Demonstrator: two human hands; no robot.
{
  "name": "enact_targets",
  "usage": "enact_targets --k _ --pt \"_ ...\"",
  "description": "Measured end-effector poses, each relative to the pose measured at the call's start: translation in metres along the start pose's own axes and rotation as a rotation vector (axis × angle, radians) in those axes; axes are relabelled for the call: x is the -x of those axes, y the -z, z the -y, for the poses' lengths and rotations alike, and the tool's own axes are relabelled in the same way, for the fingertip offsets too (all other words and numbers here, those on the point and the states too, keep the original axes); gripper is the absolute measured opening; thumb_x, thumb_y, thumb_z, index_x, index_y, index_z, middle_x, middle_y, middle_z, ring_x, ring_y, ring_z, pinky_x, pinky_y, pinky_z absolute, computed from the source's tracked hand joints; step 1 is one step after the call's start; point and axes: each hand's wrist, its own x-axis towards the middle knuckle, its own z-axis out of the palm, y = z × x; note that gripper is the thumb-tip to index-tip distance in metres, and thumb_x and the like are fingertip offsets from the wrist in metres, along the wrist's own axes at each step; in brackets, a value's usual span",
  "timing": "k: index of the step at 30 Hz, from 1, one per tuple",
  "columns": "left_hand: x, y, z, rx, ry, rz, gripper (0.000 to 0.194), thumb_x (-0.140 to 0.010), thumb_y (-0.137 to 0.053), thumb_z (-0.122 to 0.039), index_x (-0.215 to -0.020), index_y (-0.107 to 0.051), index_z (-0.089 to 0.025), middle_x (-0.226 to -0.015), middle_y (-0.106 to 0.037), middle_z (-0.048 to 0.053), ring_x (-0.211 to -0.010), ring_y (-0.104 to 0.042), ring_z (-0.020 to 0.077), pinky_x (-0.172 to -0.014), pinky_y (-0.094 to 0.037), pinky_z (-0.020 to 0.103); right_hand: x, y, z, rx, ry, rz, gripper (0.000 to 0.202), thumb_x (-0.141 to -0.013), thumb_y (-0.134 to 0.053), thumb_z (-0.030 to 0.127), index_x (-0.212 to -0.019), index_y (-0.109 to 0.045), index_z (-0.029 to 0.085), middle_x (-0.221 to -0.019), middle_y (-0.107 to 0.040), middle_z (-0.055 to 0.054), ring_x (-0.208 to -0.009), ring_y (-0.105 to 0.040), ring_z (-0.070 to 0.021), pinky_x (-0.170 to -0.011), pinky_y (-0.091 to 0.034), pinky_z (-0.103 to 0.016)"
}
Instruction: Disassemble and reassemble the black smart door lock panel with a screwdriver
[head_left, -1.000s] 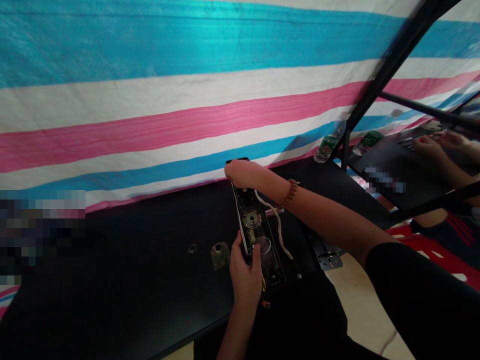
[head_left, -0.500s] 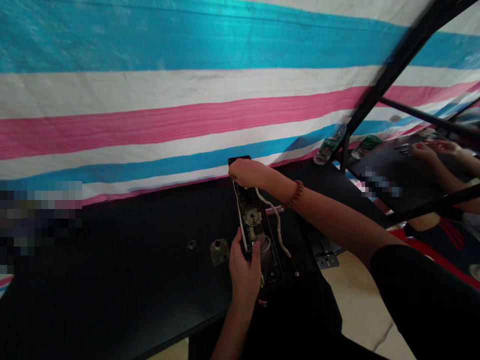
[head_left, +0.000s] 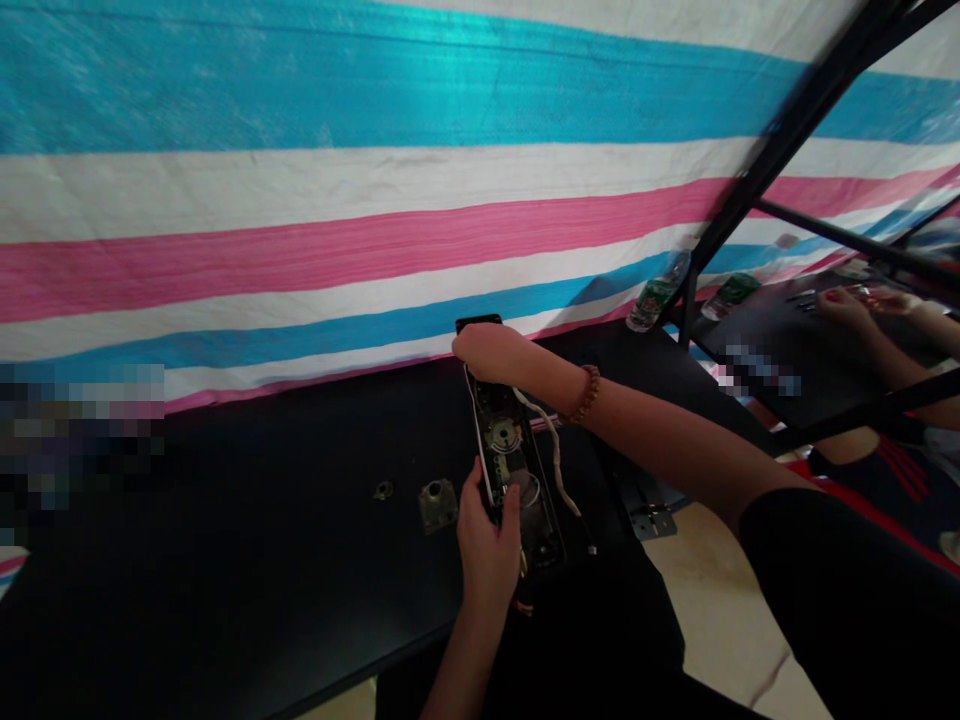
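Note:
A long black device housing (head_left: pixel 504 436) lies open near the table edge, its inner parts and a round metal piece showing. My left hand (head_left: pixel 489 530) grips its lower left side, thumb over the top and fingers around the edge. Over the far end of the housing, my right hand (head_left: pixel 484 350) is bent down with its fingers curled and hidden; what they hold cannot be made out. A white cable (head_left: pixel 556 455) runs from the housing to the right. Left of it lie a square metal plate (head_left: pixel 437 505) and a small metal part (head_left: pixel 383 490).
The black table (head_left: pixel 300 540) meets a striped sheet (head_left: pixel 337 250). A bottle (head_left: pixel 651 303) stands at the back right by a black metal frame (head_left: pixel 694 270). Beyond it, another person's hands (head_left: pixel 862 305) are over a second table, near another bottle (head_left: pixel 731 296).
My right hand has shifted slightly down and left at the housing's far end. My left hand keeps its grip with little movement.

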Motion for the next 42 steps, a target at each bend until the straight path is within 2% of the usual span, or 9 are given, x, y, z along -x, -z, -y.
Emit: enact_targets --k 2,6,11,20,24,29,34,42 --pt "0.0 0.0 0.0 -0.002 -0.005 -0.002 0.053 -0.095 -0.059 -0.044 -0.139 -0.053 -0.016 -0.136 -0.065 0.017 -0.128 -0.062 0.0296 -0.108 -0.049 0.045 -0.002 0.002 -0.005 0.04 0.049 -0.001 0.03 -0.083 -0.055 0.001 -0.102 -0.078 0.005 -0.1 -0.075 -0.021 -0.091 -0.068 -0.0243 -0.074 -0.044 -0.033" --pt "0.0 0.001 -0.001 -0.003 -0.013 -0.006 0.051 -0.095 -0.059 -0.044 -0.138 -0.055 -0.017 -0.138 -0.064 0.017 -0.129 -0.061 0.03 -0.109 -0.048 0.046 -0.005 0.007 -0.025 -0.077 0.097 0.068 0.025 -0.081 -0.06 0.007 -0.095 -0.08 0.011 -0.09 -0.076 -0.012 -0.079 -0.065 -0.017 -0.071 -0.042 -0.03" --pt "0.0 0.0 0.0 0.006 0.008 -0.006 0.051 -0.094 -0.059 -0.045 -0.137 -0.055 -0.017 -0.135 -0.066 0.017 -0.127 -0.063 0.0303 -0.108 -0.049 0.047 -0.003 -0.001 -0.037 -0.168 0.151 0.046 0.026 -0.081 -0.057 0.007 -0.093 -0.08 0.012 -0.09 -0.076 -0.01 -0.079 -0.062 -0.0155 -0.076 -0.041 -0.03" --pt "0.0 0.0 0.0 -0.001 0.02 -0.005 0.051 -0.094 -0.059 -0.045 -0.137 -0.055 -0.016 -0.134 -0.066 0.016 -0.125 -0.064 0.0295 -0.107 -0.049 0.046 0.007 -0.007 -0.039 -0.239 0.135 -0.053 0.024 -0.084 -0.056 0.009 -0.093 -0.077 0.012 -0.091 -0.074 -0.009 -0.08 -0.06 -0.0156 -0.076 -0.041 -0.029" --pt "-0.001 0.0 0.001 0.005 0.011 -0.009 0.05 -0.094 -0.059 -0.043 -0.136 -0.055 -0.017 -0.134 -0.066 0.016 -0.125 -0.064 0.0295 -0.107 -0.049 0.046 0.011 -0.011 -0.028 -0.222 0.122 -0.075 0.015 -0.083 -0.066 0.015 -0.092 -0.076 0.01 -0.091 -0.072 -0.011 -0.081 -0.059 -0.0161 -0.074 -0.04 -0.028" --pt "-0.001 0.0 0.002 0.0 0.009 -0.002 0.051 -0.094 -0.059 -0.043 -0.138 -0.054 -0.016 -0.134 -0.067 0.017 -0.124 -0.065 0.0293 -0.106 -0.05 0.045 0.012 -0.016 -0.016 -0.175 0.108 -0.134 0.015 -0.086 -0.062 0.009 -0.09 -0.077 0.01 -0.094 -0.073 -0.013 -0.087 -0.06 -0.0176 -0.082 -0.041 -0.03" --pt "0.0 0.0 0.002 0.0 0.015 0.003 0.052 -0.095 -0.059 -0.043 -0.139 -0.054 -0.017 -0.136 -0.066 0.016 -0.126 -0.064 0.0293 -0.108 -0.049 0.046 0.018 -0.016 -0.02 -0.253 0.125 -0.229 0.021 -0.092 -0.057 0.011 -0.096 -0.077 0.01 -0.1 -0.073 -0.012 -0.091 -0.062 -0.0175 -0.087 -0.042 -0.029" --pt "-0.001 0.0 0.0 0.021 0.015 -0.011 0.05 -0.094 -0.061 -0.043 -0.137 -0.055 -0.018 -0.138 -0.065 0.015 -0.129 -0.062 0.0291 -0.108 -0.049 0.045 0.028 -0.022 -0.024 -0.375 0.047 -0.256 0.021 -0.091 -0.055 0.011 -0.103 -0.071 0.014 -0.094 -0.073 -0.007 -0.084 -0.062 -0.0145 -0.082 -0.042 -0.027"
